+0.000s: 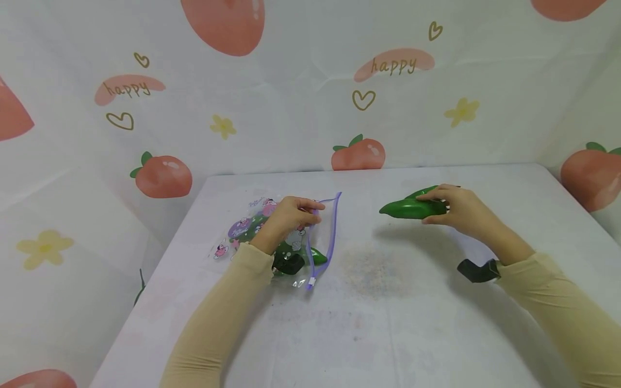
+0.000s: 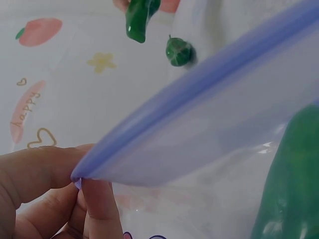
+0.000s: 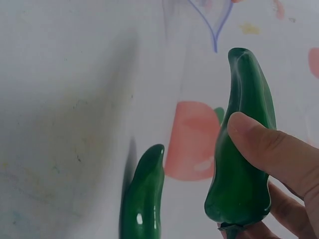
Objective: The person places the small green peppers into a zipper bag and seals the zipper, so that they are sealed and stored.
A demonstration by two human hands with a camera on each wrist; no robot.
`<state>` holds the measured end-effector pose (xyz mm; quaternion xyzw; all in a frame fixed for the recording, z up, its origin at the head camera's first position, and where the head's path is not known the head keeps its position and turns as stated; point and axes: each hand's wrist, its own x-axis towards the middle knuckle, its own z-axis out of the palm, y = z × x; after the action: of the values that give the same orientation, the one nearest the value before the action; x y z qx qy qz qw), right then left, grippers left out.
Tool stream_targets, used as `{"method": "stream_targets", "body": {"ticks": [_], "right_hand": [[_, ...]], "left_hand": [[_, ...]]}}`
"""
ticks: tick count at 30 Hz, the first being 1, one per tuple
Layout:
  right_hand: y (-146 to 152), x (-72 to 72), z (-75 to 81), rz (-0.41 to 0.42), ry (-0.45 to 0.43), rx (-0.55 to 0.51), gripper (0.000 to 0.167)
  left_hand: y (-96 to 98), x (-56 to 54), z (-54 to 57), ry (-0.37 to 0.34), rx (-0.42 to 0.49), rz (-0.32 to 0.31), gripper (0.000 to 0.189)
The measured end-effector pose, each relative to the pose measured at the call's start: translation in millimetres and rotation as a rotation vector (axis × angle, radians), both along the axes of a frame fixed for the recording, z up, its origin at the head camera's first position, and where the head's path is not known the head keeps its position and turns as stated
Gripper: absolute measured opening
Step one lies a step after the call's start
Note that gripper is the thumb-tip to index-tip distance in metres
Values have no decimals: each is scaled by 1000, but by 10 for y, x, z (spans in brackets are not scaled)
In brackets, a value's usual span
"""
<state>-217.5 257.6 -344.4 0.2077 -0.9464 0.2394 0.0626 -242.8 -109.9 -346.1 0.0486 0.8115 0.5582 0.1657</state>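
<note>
My left hand (image 1: 291,218) pinches the purple-edged mouth of a clear zip bag (image 1: 333,226) printed with cartoon figures. In the left wrist view, thumb and finger grip a corner of the bag's rim (image 2: 164,102), whose mouth gapes. Green peppers show through the plastic, one pepper (image 1: 317,256) lying close to the opening. Off to the right, my right hand (image 1: 458,212) holds a glossy green pepper (image 1: 407,209) above the table, tip towards the bag. The thumb lies along its side in the right wrist view. Behind it a second green pepper (image 3: 144,199) rests on the table.
The white table (image 1: 359,334) has a stained, speckled patch near its middle. A fruit-printed white cloth (image 1: 291,124) hangs behind and along the sides. Black wrist mounts (image 1: 477,270) stick out by both sleeves.
</note>
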Motion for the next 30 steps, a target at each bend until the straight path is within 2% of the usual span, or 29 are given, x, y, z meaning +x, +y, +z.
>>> {"method": "stream_targets", "body": {"ticks": [13,20,30], "right_hand": [[-149,49,-7,26,1,-46,48],[-243,69,-20,48,30,-50,48],[-359,90,-17,40,-20,-80,50]], "left_hand": [[-14,-11,-6,9,-9,-18,28],[-11,-11,7,-1,-18,-11,28],[-10,-4,20,-1,-29,-8,27]]}}
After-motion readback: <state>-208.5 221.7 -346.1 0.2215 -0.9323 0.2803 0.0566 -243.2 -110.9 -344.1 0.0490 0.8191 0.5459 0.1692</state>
